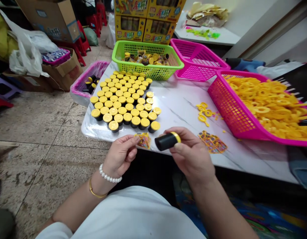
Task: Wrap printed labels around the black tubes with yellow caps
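Note:
Between its thumb and fingers, my right hand (191,151) grips a black cup with a yellow rim (166,141), tipped sideways so its dark end points left. My left hand (123,152) is closed in a pinch on a small printed card (143,140) with yellow and orange colours, at the table's front edge. Just beyond both hands stand many black cups with yellow lids (123,99), packed upright in rows. A spread of printed cards (213,142) lies right of my right hand. Past it are several loose yellow plastic rings with handles (204,113).
A pink basket (233,116) heaped with yellow ring pieces borders the table's right side. Behind the cups, a green basket (148,70) holds small packed items, beside another pink basket (200,63). Stacked yellow boxes (143,36) rise at the back. A pink-rimmed bin (81,89) stands left.

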Motion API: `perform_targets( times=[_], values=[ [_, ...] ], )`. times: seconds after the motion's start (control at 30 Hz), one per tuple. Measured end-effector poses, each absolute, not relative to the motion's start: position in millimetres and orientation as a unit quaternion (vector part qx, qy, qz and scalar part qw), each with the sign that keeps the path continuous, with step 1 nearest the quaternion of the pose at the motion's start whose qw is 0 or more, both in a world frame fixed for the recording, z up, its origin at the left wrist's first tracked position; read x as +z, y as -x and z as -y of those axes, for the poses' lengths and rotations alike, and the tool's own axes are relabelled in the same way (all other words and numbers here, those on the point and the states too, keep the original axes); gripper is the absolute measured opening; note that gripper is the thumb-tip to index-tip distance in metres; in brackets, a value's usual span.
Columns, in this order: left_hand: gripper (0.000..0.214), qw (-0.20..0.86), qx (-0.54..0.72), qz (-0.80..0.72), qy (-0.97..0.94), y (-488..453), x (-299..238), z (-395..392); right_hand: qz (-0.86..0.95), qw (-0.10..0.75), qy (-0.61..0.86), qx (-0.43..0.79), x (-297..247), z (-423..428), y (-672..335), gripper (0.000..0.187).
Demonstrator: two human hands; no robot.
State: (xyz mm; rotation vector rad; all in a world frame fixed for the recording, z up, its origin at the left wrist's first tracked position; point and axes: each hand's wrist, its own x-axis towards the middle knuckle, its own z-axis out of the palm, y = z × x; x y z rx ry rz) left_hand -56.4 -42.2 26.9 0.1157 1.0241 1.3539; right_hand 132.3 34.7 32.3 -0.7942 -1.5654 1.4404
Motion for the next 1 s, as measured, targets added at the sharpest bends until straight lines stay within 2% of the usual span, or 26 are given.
perform_targets(
  times=[0.1,0.23,0.33,0.47,0.6,0.7,0.83,1.0],
  values=[
    [0.040,0.676,0.596,-0.429,-0.053,55,29,41,0.624,0.413,0.305,0.589,32,-26,-123,0.039],
    [0.040,0.676,0.613,-0.408,-0.038,54,29,42,0.658,0.412,0.337,0.532,33,-22,-114,0.027],
    [0.042,0.675,0.622,-0.398,-0.024,53,28,43,0.670,0.441,0.370,0.468,36,-16,-112,0.023],
    [0.045,0.681,0.618,-0.393,-0.023,53,30,43,0.660,0.445,0.352,0.492,43,-15,-116,0.021],
    [0.045,0.672,0.630,-0.388,-0.017,53,31,43,0.625,0.492,0.346,0.497,52,-24,-122,0.023],
    [0.045,0.683,0.625,-0.379,-0.012,51,30,42,0.612,0.457,0.328,0.556,51,-25,-119,0.028],
    [0.045,0.694,0.624,-0.360,-0.008,49,30,42,0.592,0.411,0.337,0.605,46,-20,-111,0.024],
    [0.044,0.696,0.618,-0.364,-0.021,48,30,42,0.616,0.418,0.382,0.548,50,-13,-108,0.019]
  ],
)
